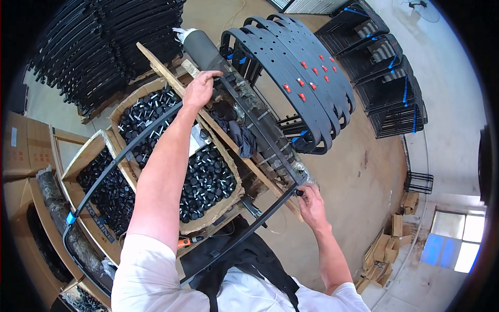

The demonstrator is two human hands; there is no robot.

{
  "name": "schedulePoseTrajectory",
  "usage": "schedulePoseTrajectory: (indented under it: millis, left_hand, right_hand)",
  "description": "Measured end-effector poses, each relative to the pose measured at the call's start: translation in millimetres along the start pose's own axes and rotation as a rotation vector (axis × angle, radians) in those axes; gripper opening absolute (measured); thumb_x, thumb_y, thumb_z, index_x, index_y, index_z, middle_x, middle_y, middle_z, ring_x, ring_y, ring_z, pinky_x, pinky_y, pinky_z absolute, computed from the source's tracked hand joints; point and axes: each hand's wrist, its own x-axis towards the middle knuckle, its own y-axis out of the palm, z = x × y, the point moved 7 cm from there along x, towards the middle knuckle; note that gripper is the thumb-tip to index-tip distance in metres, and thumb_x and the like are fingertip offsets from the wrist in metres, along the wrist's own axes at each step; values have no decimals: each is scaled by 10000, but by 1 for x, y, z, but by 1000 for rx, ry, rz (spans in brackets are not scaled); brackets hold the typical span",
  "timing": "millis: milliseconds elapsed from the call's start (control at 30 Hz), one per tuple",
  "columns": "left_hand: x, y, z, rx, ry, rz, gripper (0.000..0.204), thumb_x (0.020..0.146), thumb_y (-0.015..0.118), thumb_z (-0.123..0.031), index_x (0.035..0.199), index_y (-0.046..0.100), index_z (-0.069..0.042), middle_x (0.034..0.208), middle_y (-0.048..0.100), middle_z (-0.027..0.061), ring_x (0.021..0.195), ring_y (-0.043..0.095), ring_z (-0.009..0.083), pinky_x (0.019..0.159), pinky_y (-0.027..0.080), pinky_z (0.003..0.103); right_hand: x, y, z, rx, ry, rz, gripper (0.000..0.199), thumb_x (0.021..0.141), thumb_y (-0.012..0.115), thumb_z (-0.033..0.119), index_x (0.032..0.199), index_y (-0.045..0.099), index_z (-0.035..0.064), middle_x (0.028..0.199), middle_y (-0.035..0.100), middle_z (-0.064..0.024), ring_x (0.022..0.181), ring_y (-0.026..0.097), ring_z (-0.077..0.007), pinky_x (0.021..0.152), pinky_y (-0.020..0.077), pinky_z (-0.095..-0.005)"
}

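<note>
The right hand [312, 206] pinches a black, round-headed piece [299, 192] against the near right corner of a black metal tube frame [260, 220]; the left hand [200, 89] rests on the frame's far corner, though how tightly it closes cannot be told. The frame's crossbar lies along a narrow, wood-edged, padded counter [267, 180], probably so that it sits steady and unscratched, its two legs reaching back past the body.

Off the counter's near left edge, under the left arm, a torn-topped cardboard box holds black, round-headed bolts [208, 179], seemingly for easy reach. Beyond the opposite edge stand curved black metal frames [286, 57] dotted with red pieces [300, 82], nested presumably to save space.
</note>
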Motion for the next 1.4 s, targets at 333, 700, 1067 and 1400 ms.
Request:
schedulePoseTrajectory:
  millis: [333,700,1067,1400]
  left_hand:
    - [-4,-7,-1,15,0,-15,297,1017,627,-396,1293,712,-328,1388,636,12,1297,621,250,1079,491,410]
    - [-10,-6,-11,92,-109,23,358,1044,566,-378,1382,653,-302,1431,646,50,1243,658,290,1091,481,421]
    - [-9,-4,-6,-10,-134,4,303,1046,575,-342,1320,698,-300,1426,611,25,1235,656,282,1061,497,411]
    - [-9,-6,-1,-46,-169,72,351,1022,608,-400,1347,679,-288,1472,616,71,1333,602,269,1089,479,411]
  right_hand:
    - [10,3,5,-185,87,47,311,919,685,78,1226,661,37,1175,664,-153,947,721,-325,847,590,-441]
    - [22,9,0,-402,197,51,296,1038,605,332,1185,664,82,955,759,-203,898,731,-428,811,565,-540]
    - [22,6,17,-446,211,182,423,1001,595,308,1281,497,5,922,754,-241,919,728,-470,860,555,-561]
    - [28,4,3,-539,200,225,410,999,626,369,1166,576,-2,936,746,-273,903,726,-471,830,560,-559]
